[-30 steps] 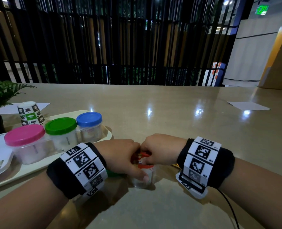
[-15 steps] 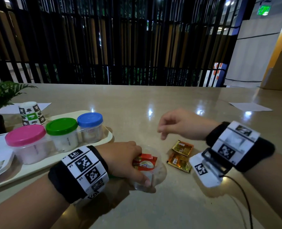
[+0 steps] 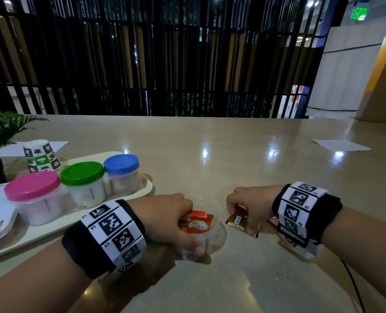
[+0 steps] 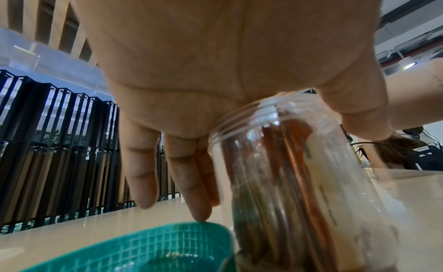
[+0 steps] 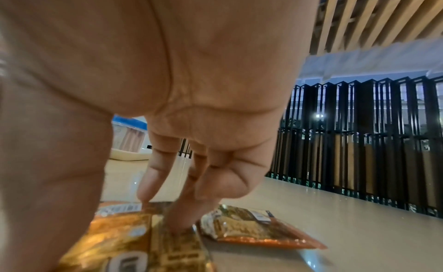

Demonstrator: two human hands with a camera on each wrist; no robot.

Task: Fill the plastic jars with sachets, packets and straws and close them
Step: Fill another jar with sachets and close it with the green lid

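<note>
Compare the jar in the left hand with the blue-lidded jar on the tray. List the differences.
1. The held jar has no lid and stands open; the blue-lidded jar is closed.
2. The held jar sits on the table, gripped by the left hand; the blue-lidded jar stands untouched on the tray.
3. A red packet shows at the held jar's mouth; the other jar's contents look pale.

Both are clear plastic.

Bare forearms; each wrist wears a black fabric band [image 3: 74,249] wrapped in white panels [image 3: 300,206] printed with black square-code markers
</note>
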